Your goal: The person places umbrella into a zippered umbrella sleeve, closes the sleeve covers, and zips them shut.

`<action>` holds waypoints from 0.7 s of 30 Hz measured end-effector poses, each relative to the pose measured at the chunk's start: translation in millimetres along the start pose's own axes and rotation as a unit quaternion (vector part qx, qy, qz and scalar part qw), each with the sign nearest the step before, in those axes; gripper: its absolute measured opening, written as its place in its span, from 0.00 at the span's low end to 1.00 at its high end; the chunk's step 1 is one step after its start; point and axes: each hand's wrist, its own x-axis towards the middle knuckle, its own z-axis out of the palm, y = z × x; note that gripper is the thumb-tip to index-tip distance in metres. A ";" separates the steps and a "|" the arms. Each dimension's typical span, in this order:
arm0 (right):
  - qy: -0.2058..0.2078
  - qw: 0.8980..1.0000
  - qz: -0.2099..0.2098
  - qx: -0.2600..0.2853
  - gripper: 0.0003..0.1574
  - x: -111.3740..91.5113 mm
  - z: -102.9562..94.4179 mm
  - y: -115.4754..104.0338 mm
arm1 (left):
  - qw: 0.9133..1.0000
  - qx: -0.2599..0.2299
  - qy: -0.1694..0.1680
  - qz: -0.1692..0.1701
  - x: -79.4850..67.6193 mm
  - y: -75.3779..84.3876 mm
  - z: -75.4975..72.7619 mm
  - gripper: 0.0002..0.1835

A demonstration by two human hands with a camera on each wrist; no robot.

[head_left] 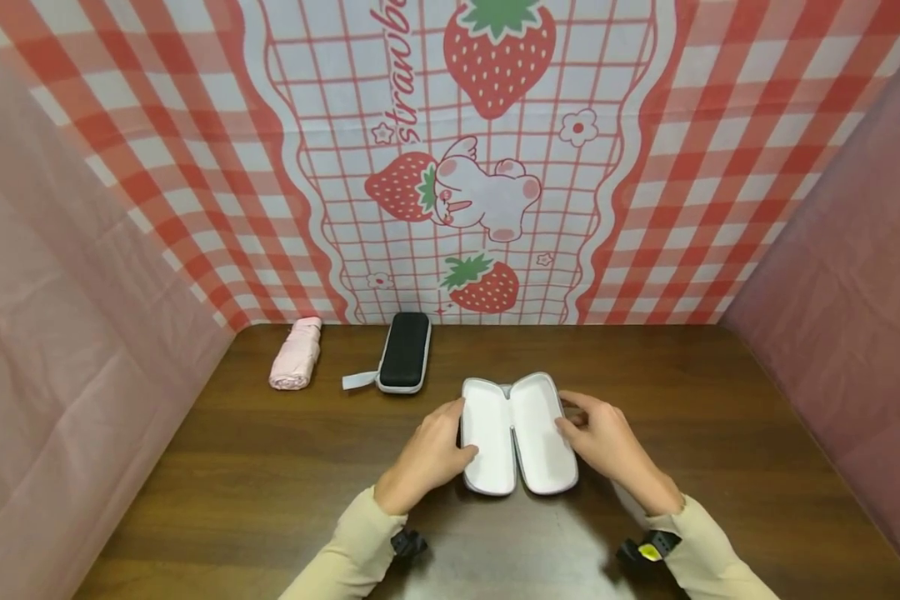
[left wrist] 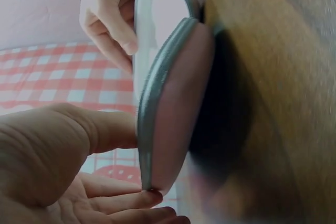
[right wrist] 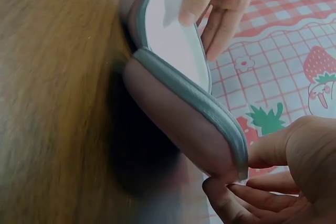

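An eyeglass case [head_left: 543, 433] lies opened out on the wooden table, white inside with a grey rim, its two halves joined at a hinge in the middle. My left hand [head_left: 431, 446] grips the outer edge of its left half, thumb over the rim and fingers round the outside. On the other side my right hand [head_left: 603, 433] pinches the right half's outer edge the same way. In the right wrist view the smooth outer shell [right wrist: 176, 111] slopes up from the table towards the fingers. No contents show inside the case.
Left of the eyeglass case lies a black zip case [head_left: 406, 350] with a pale strap [head_left: 360, 381]. A pink rolled bundle [head_left: 296, 354] rests farther left near the back edge. Behind the table [head_left: 720, 467] hangs a strawberry-print cloth [head_left: 435, 242], with pink drapes on both sides.
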 end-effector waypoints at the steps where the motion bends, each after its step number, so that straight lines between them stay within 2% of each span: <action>1: -0.002 1.000 0.002 0.003 0.26 0.9 1.3 -0.6 | 1.000 -0.001 -0.005 -0.005 -0.4 -1.1 -1.9 0.39; 11: -0.026 0.999 0.021 0.019 0.27 3.4 10.0 -8.9 | 0.999 0.002 -0.038 -0.030 -3.7 -8.8 -19.5 0.43; 21: -0.056 0.997 0.033 0.034 0.29 0.4 14.0 -17.3 | 0.995 0.013 -0.088 -0.044 -12.5 -11.8 -28.7 0.51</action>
